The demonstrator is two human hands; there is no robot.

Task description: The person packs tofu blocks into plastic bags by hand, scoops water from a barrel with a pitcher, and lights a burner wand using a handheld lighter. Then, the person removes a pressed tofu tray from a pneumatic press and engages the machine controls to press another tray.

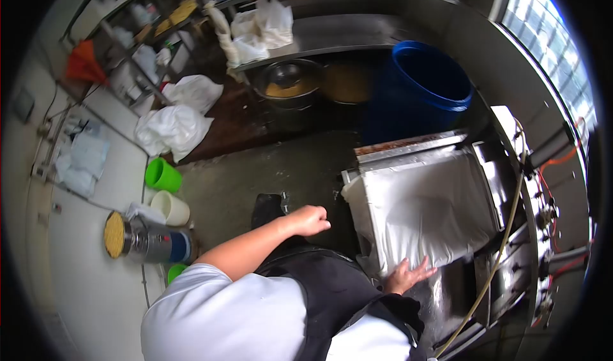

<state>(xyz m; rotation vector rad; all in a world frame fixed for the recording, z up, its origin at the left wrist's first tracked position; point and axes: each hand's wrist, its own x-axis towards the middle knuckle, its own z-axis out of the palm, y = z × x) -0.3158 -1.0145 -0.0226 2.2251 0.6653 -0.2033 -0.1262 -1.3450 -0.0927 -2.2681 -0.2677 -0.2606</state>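
My left hand [310, 220] is curled closed in front of my body, above the floor, with nothing showing in it. My right hand [408, 276] has its fingers spread and rests at the near edge of a white cloth [421, 214]. The cloth is draped in a square metal frame [408, 145], covering its inside and hanging over the left side. Its surface sags in the middle and looks wet. What lies beneath the cloth is hidden.
A blue barrel [415, 86] stands behind the frame, beside metal basins [287, 83]. A thin hose [491, 278] runs along the metal equipment at right. Green [163, 174] and white buckets [170, 208] and a metal canister [156, 240] stand left. White sacks [172, 131] lie farther back.
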